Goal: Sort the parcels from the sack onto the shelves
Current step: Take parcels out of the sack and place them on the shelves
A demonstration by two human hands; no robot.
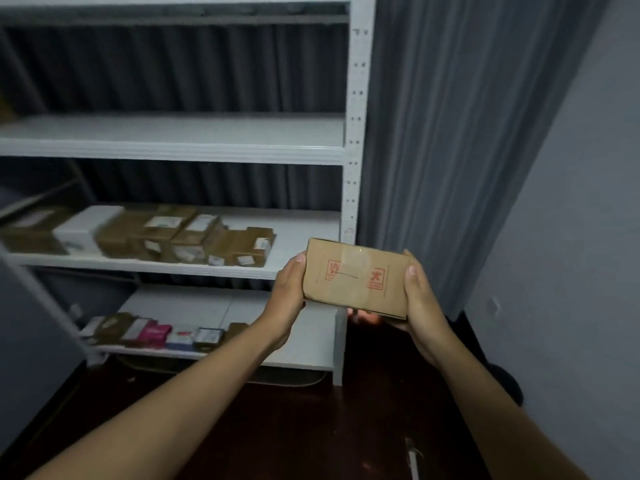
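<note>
A brown cardboard parcel [356, 277] with red stamped marks, gripped at its ends by the left hand [289, 292] and right hand [420, 299], arms outstretched.

Brown cardboard parcel [356, 278]: rectangular, taped along its top, two red handling marks printed on the upper face. Held level in the air at 3 o'clock from the white shelving unit [353, 133], level with its third shelf.

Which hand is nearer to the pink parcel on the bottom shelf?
Left. The left hand grips the cardboard box up-right of the pink parcel; the right hand grips its far end.
</note>
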